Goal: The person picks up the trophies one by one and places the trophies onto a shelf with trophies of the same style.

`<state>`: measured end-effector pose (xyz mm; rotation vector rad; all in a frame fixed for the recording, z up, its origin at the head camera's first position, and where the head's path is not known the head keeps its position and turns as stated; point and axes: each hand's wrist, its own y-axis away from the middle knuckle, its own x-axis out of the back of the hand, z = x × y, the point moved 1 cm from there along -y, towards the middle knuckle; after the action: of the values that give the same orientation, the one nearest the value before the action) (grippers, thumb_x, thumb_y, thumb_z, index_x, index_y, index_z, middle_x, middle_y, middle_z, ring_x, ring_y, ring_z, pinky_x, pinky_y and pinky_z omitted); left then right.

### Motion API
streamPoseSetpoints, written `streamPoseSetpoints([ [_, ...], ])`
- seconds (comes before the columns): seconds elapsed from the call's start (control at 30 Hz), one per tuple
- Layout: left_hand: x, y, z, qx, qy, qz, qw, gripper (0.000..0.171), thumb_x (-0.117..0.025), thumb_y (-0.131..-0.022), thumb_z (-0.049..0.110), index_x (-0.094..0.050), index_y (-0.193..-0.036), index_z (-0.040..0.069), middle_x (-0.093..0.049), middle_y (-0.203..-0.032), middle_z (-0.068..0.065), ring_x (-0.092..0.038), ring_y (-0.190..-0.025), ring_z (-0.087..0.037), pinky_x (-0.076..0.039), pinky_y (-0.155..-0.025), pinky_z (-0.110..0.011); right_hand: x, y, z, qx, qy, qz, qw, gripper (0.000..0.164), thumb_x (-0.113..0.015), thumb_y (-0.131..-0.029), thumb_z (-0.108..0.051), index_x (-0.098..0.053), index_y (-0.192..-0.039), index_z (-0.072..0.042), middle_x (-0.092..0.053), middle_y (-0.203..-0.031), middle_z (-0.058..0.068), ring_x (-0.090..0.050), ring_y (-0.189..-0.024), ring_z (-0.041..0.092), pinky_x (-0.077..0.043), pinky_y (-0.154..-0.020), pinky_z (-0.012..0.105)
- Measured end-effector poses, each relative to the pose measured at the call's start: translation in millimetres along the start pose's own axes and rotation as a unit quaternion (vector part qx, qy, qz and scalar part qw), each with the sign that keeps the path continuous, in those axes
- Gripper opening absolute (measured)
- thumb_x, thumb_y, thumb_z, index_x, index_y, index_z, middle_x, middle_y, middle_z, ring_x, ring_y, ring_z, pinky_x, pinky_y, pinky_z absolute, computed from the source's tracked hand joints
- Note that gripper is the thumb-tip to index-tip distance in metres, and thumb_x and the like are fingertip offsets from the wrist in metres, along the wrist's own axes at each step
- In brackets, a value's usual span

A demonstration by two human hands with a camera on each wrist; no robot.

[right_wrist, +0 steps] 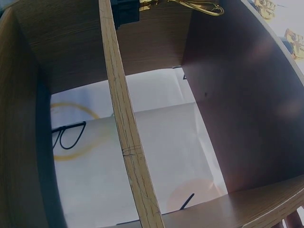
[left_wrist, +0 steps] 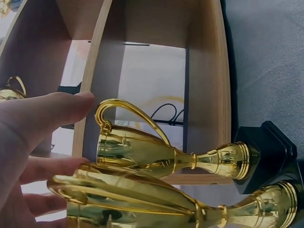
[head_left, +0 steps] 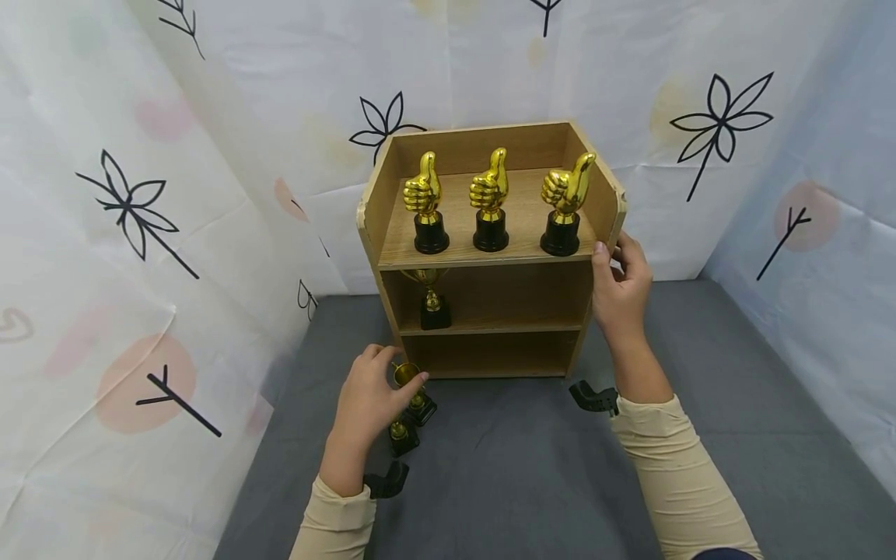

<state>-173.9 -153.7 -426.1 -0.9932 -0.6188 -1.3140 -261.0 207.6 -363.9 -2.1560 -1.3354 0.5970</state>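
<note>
Two gold trophy cups with black bases stand on the grey table at the shelf's front left corner. My left hand (head_left: 367, 400) is at them, thumb and fingers spread about the rim of the farther cup (head_left: 407, 374). In the left wrist view the thumb (left_wrist: 57, 111) is apart from the gold, while the fingertips lie by the rim of the nearer cup (left_wrist: 133, 197). My right hand (head_left: 624, 292) grips the right side of the wooden shelf (head_left: 483, 260), thumb on its front edge.
Three gold thumbs-up trophies (head_left: 489, 198) with black bases stand in a row on the top board. Another trophy cup (head_left: 434, 303) is at the left of the middle compartment. Patterned white cloth (head_left: 280, 101) hangs behind and at the sides.
</note>
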Motion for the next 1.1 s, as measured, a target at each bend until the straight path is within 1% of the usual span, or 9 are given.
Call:
streamPoseSetpoints([
  [0.17,-1.1,1.2,-1.7,0.002,-0.009,-0.007,0.9999,0.070,-0.085,-0.087,0.053,-0.070,-0.134,0.003,-0.065,-0.129,-0.019,-0.064,-0.115,-0.040,-0.058,-0.091,-0.056,-0.9,-0.2,0.5,0.004,-0.002,0.004,1.000,0.038,-0.060,-0.105,-0.016,-0.068,-0.141,-0.005,-0.063,-0.123,-0.016,-0.063,-0.110,0.007,-0.051,-0.085,0.018],
  [0.3,-2.0,1.8,-3.7,-0.005,-0.019,-0.005,0.9998,0.071,-0.086,-0.085,0.056,-0.072,-0.130,0.003,-0.067,-0.125,-0.018,-0.066,-0.108,-0.039,-0.058,-0.089,-0.054,-0.2,-0.7,3.4,0.007,0.001,0.003,1.000,0.039,-0.059,-0.106,-0.017,-0.068,-0.141,-0.006,-0.064,-0.123,-0.017,-0.063,-0.109,0.007,-0.051,-0.085,0.018],
  [0.47,-3.4,2.1,-5.9,-0.014,-0.024,-0.004,0.9996,0.068,-0.085,-0.086,0.056,-0.073,-0.128,0.003,-0.070,-0.122,-0.018,-0.069,-0.102,-0.036,-0.059,-0.085,-0.053,-1.0,-0.6,1.8,0.000,0.003,0.006,1.000,0.039,-0.060,-0.105,-0.017,-0.068,-0.141,-0.006,-0.064,-0.123,-0.016,-0.063,-0.109,0.007,-0.051,-0.085,0.019],
  [0.57,-4.0,2.6,-6.9,-0.016,-0.024,-0.003,0.9996,0.071,-0.085,-0.085,0.058,-0.073,-0.127,0.003,-0.070,-0.121,-0.018,-0.069,-0.101,-0.036,-0.060,-0.084,-0.052,-1.8,0.0,0.3,-0.002,0.004,0.007,1.000,0.039,-0.060,-0.105,-0.016,-0.068,-0.142,-0.005,-0.064,-0.124,-0.015,-0.063,-0.109,0.006,-0.050,-0.084,0.018],
  [0.67,-4.5,3.3,-7.6,-0.018,-0.028,-0.003,0.9994,0.075,-0.088,-0.081,0.060,-0.073,-0.128,0.003,-0.070,-0.121,-0.018,-0.068,-0.101,-0.036,-0.060,-0.083,-0.051,-2.0,-0.3,-0.3,0.000,0.003,0.008,1.000,0.039,-0.060,-0.105,-0.015,-0.067,-0.142,-0.004,-0.064,-0.124,-0.014,-0.063,-0.109,0.006,-0.050,-0.084,0.018],
  [0.87,-6.4,3.9,-9.9,-0.029,-0.048,0.007,0.9984,0.079,-0.095,-0.074,0.055,-0.072,-0.129,0.003,-0.070,-0.121,-0.019,-0.069,-0.098,-0.037,-0.060,-0.079,-0.051,-1.3,-0.8,2.3,0.004,0.001,0.004,1.000,0.039,-0.060,-0.105,-0.017,-0.068,-0.142,-0.006,-0.064,-0.124,-0.016,-0.063,-0.109,0.007,-0.051,-0.085,0.019],
  [1.1,-9.5,5.7,-7.4,-0.031,-0.052,0.017,0.9980,0.074,-0.094,-0.076,0.052,-0.073,-0.128,0.004,-0.070,-0.117,-0.018,-0.068,-0.096,-0.037,-0.059,-0.077,-0.051,-0.6,-0.4,3.3,0.005,0.003,0.002,1.000,0.039,-0.059,-0.106,-0.019,-0.067,-0.143,-0.008,-0.064,-0.124,-0.016,-0.063,-0.110,0.008,-0.051,-0.086,0.019],
])
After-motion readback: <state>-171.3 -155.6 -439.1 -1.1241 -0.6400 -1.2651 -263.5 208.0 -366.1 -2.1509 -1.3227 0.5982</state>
